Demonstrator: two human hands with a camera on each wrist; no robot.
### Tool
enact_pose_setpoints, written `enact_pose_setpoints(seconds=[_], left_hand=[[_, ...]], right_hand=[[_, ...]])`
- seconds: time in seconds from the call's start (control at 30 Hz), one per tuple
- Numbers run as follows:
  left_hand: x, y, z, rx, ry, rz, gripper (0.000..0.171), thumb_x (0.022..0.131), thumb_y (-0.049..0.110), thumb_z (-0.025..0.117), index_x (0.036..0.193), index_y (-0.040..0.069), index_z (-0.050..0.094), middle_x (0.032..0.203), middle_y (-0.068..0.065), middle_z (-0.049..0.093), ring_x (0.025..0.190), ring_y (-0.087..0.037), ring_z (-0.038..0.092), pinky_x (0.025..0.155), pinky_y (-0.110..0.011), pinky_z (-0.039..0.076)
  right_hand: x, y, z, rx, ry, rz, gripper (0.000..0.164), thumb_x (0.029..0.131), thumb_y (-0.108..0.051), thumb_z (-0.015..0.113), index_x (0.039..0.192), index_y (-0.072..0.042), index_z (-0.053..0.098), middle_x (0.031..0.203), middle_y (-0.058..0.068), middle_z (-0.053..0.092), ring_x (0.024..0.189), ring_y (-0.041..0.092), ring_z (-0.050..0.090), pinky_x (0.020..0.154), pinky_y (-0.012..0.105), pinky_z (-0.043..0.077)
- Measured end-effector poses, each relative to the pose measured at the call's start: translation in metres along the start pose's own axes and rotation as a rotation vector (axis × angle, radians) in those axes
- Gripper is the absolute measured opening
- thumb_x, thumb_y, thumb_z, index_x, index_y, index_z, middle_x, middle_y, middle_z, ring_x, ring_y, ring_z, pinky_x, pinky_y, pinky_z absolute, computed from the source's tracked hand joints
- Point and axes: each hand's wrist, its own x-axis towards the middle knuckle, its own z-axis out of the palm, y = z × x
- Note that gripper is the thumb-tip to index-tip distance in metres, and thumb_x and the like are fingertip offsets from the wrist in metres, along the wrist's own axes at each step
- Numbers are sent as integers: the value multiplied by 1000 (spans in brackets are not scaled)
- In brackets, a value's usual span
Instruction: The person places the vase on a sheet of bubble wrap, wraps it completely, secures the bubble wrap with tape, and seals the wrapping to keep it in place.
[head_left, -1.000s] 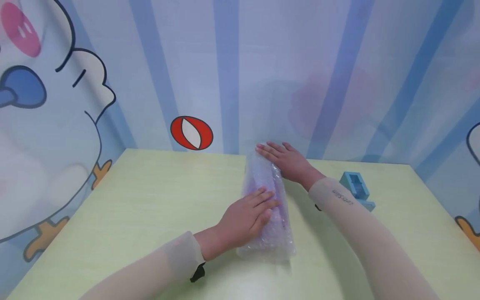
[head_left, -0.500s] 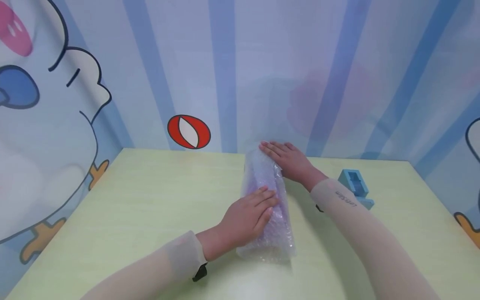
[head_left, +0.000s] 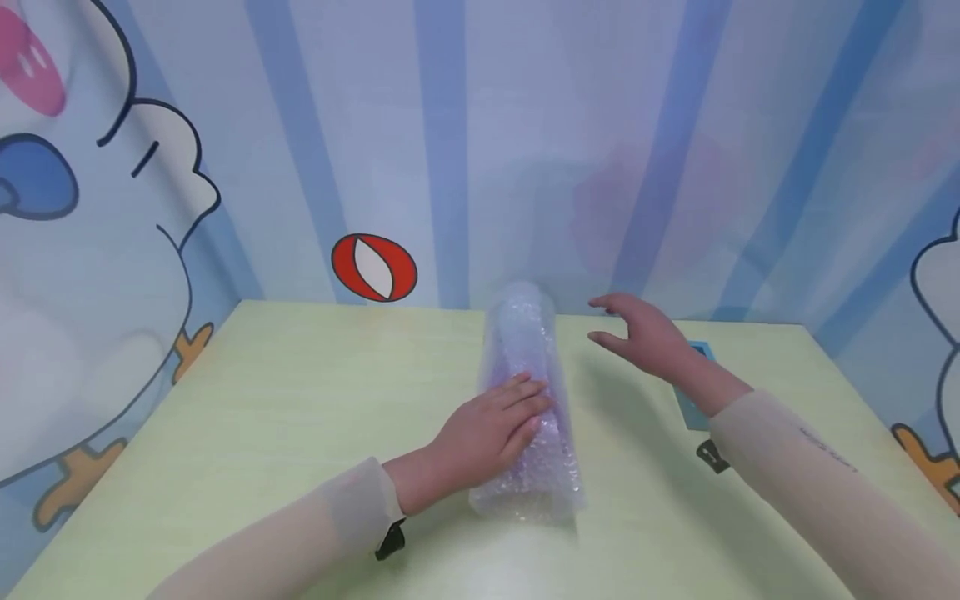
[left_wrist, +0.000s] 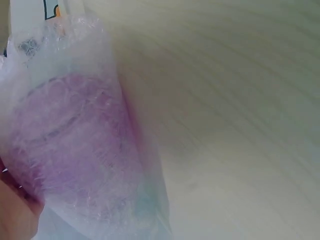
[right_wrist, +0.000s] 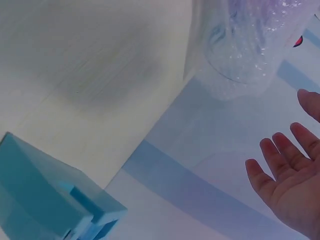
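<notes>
A roll of clear bubble wrap [head_left: 525, 333] lies lengthwise on the table, pointing away from me. Something purple and rounded, with a rim-like line, shows through the bubble wrap [left_wrist: 75, 120] in the left wrist view; its kind is blurred by the layers. My left hand [head_left: 480, 437] rests across the roll's near half, fingers laid fairly straight over the top. To the right of the far end, my right hand [head_left: 648, 337] hovers apart from it, thumb and fingers spread, holding nothing. The right wrist view shows this hand [right_wrist: 295, 175] palm side.
A light blue block with a hollow [head_left: 692, 412] stands on the table [head_left: 337, 392] at right, partly behind my right wrist. Its slotted top shows closer in the right wrist view. A striped cartoon backdrop [head_left: 510, 150] rises at the table's far edge.
My right hand has come off the far end of the bubble wrap roll and moved right, now covering part of the blue block. The left hand stays on the roll.
</notes>
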Motion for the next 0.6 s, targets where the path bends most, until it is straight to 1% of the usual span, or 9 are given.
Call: enact_pose_setpoints(seconds=[0.13,0.2,0.3,0.37,0.4,0.5,0.53,0.57,0.6], left_hand=[[-1,-2,1,-43,-25,-6,43,107,25,48,146,8,56,157,-10,51,152,-30,41,125,-44,36],[-1,-3,2,-57,-37,-13,43,108,25,47,147,9,55,159,-10,50,153,-31,39,125,-45,35],[-2,-4,2,-45,-35,-12,43,108,25,46,147,9,54,159,-10,49,154,-31,38,125,-45,35],[-3,-4,2,-34,-26,-7,42,108,25,46,146,9,55,159,-10,49,153,-31,39,125,-45,36],[-3,-4,2,-25,-19,-2,42,108,25,47,146,8,55,158,-11,50,153,-32,39,125,-45,36],[-4,-5,2,-17,-2,10,42,108,24,47,145,8,56,157,-11,51,152,-32,41,124,-45,37],[-4,-5,2,-13,2,13,42,108,24,47,145,8,56,157,-11,52,151,-32,42,124,-45,37],[-4,-4,2,-11,4,13,42,108,24,47,145,8,56,156,-11,52,151,-32,42,124,-45,37],[-4,-5,2,-8,7,15,42,107,24,47,145,8,57,156,-11,52,151,-32,42,124,-45,38]], right_hand=[[-21,-3,-6,41,17,-11,45,102,-19,63,142,1,55,144,24,58,130,44,57,107,61,48],[-32,-5,-10,70,21,-1,44,102,-20,62,141,0,56,142,24,59,129,43,58,106,61,49],[-50,-7,-16,131,35,32,43,103,-22,60,141,-1,56,141,23,61,127,42,60,104,58,51],[-63,-5,-21,163,43,71,42,105,-25,58,141,-4,56,140,21,62,125,38,62,103,49,55],[-69,-3,-23,181,46,92,42,105,-26,57,142,-5,56,140,20,63,122,34,64,100,42,57],[-88,6,-26,219,61,146,42,107,-29,55,143,-8,56,141,18,63,112,5,66,91,22,55],[-94,10,-26,222,67,164,42,107,-29,54,143,-8,56,141,17,63,109,-6,63,88,17,53],[-101,14,-26,230,75,181,42,107,-30,53,143,-8,56,142,17,62,107,-13,58,88,17,51],[-107,19,-26,242,88,198,42,107,-30,52,143,-8,56,138,10,65,105,-19,53,86,15,50]])
